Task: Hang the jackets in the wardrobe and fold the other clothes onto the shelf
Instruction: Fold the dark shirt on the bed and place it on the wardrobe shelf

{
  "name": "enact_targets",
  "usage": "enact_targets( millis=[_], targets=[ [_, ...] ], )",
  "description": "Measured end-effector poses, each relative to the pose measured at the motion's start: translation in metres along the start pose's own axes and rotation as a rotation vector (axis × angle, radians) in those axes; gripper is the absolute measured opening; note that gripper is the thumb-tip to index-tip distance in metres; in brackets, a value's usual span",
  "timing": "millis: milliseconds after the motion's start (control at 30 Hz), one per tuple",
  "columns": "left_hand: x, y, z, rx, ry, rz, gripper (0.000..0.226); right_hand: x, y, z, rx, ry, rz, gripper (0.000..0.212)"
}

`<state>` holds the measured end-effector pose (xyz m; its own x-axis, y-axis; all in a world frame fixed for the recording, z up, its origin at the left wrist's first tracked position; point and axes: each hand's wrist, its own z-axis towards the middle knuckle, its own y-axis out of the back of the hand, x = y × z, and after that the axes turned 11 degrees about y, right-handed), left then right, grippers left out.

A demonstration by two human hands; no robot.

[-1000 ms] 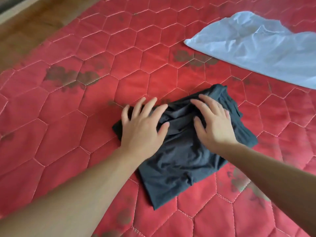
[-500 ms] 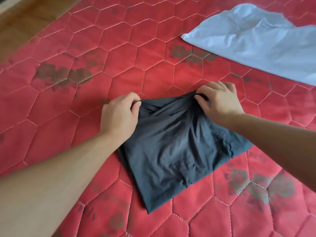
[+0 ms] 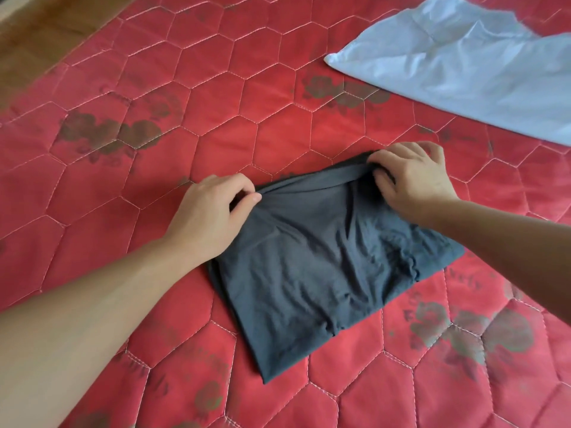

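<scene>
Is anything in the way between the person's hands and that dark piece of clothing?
Nothing visible is. The left hand and right hand already pinch the far corners of the dark garment. The white cloth lies apart, farther back on the red quilt.

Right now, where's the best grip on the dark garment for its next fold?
The two far corners, where the left hand and right hand already pinch the dark garment. Come from the near side, reaching over it. It lies flat on the red quilt as a rough rectangle, and that far edge is bunched and slightly raised, so fingers likely get under it easily.
</scene>
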<state>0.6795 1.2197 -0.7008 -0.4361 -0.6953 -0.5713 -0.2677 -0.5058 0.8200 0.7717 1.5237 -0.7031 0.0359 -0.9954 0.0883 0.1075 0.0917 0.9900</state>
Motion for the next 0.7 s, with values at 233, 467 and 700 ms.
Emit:
enact_targets(
  millis=[233, 467, 700],
  targets=[
    [0.016, -0.012, 0.004, -0.082, 0.197, 0.054, 0.019, -0.01, -0.006, 0.024, 0.044, -0.276, 0.079, 0.025],
    [0.011, -0.002, 0.007, -0.218, 0.261, 0.088, 0.009, 0.001, -0.01, 0.024, -0.131, -0.419, 0.084, 0.032],
    [-0.049, -0.047, -0.03, 0.045, 0.022, 0.384, 0.054, 0.065, -0.027, -0.024, 0.06, 0.152, 0.091, 0.056]
  ],
)
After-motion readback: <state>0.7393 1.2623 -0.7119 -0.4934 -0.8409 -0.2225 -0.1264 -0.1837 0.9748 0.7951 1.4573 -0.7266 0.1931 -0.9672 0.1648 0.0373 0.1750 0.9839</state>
